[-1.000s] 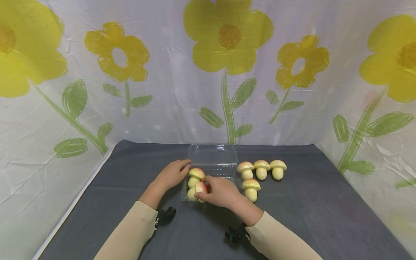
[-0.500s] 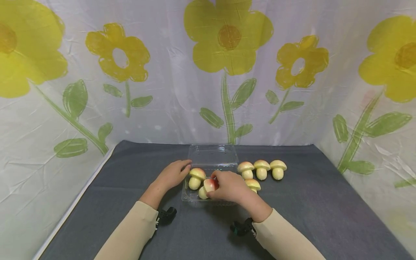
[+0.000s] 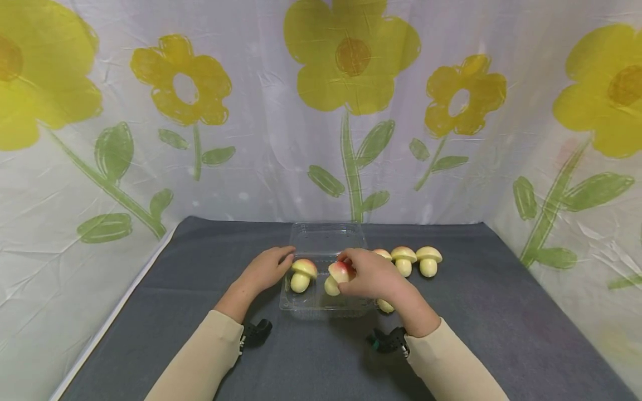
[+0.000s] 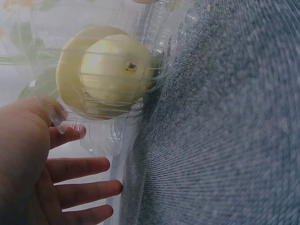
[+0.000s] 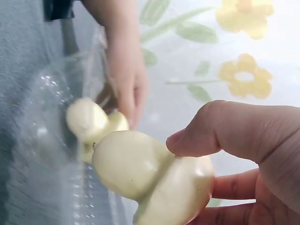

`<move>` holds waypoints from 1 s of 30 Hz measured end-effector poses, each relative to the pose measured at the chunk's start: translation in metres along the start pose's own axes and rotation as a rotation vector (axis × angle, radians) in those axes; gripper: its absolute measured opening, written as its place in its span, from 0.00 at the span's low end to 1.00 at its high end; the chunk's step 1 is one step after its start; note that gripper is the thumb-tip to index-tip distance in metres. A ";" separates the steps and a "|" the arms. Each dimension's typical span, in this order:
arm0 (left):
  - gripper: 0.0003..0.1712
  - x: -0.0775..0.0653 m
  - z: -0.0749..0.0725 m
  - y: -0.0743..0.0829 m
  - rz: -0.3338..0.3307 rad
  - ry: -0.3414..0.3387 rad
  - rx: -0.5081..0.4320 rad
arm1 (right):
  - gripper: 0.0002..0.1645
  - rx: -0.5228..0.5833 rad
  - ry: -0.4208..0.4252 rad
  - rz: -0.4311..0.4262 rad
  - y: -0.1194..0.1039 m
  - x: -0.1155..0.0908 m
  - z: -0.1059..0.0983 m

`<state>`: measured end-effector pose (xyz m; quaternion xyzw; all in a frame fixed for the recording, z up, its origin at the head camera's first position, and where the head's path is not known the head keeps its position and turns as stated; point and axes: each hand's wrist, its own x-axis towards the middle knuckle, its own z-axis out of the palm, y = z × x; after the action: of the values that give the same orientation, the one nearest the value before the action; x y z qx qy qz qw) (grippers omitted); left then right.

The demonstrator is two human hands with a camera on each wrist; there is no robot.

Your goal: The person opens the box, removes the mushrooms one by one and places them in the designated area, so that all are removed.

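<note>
My right hand (image 3: 373, 274) pinches a model mushroom (image 3: 332, 285) between thumb and fingers, over the middle of a clear plastic clamshell box (image 3: 301, 303). The mushroom is cream and glossy, with a red blush on its cap; in the right wrist view its stem (image 5: 129, 161) points away from the palm. Another mushroom (image 3: 301, 277) stands in the left part of the box. At the box's left side is my left hand (image 3: 266, 266), its fingers extended and its thumb right at the clear rim, as the left wrist view shows.
The box's hinged lid (image 3: 328, 238) lies open towards the back. Right of the box stand several more mushrooms (image 3: 428, 262), some partly hidden behind my right hand and wrist. A dark cloth (image 3: 481, 334) covers the table, and a flower-printed curtain (image 3: 251, 139) encloses it.
My right hand has carried the pinched mushroom rightward and back, from beside the left mushroom to over the box's middle. The left hand has stayed at the box's left side.
</note>
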<state>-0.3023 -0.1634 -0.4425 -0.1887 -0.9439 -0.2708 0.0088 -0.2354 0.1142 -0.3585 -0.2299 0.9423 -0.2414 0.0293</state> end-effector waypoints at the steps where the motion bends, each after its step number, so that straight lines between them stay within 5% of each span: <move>1: 0.28 0.000 0.000 0.000 -0.003 -0.003 -0.001 | 0.32 0.001 0.005 -0.003 0.001 -0.001 -0.003; 23: 0.27 0.000 0.000 -0.004 0.023 0.003 -0.003 | 0.33 0.059 -0.042 0.011 0.027 -0.019 -0.050; 30: 0.27 0.001 0.000 -0.005 0.032 0.007 -0.008 | 0.30 0.125 -0.068 0.095 0.040 -0.023 -0.064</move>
<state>-0.3052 -0.1675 -0.4449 -0.2030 -0.9396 -0.2752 0.0159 -0.2420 0.1837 -0.3220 -0.1906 0.9337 -0.2903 0.0869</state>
